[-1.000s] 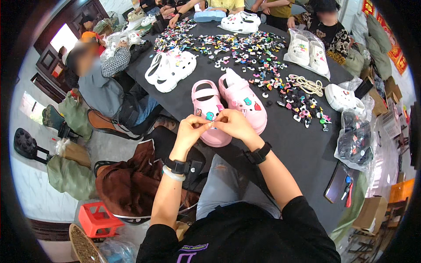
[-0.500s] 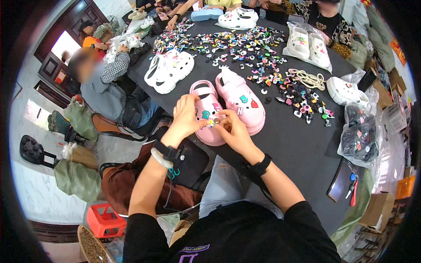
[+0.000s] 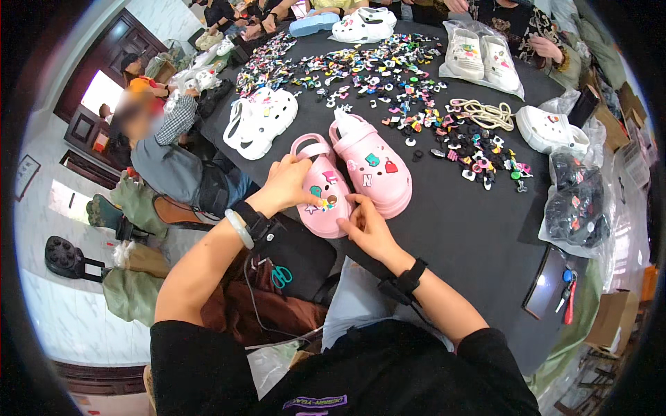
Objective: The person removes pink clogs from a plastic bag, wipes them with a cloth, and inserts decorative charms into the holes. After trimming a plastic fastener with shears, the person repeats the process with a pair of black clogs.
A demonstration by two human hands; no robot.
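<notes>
Right hand [image 3: 370, 230] has shifted from charm [image 3: 330, 201] to clog toe [image 3: 324, 224].

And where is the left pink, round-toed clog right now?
Just left of centre in the head view, the left pink clog is at the near edge of the black table, between the left hand and right hand, beside the other pink clog.
</notes>
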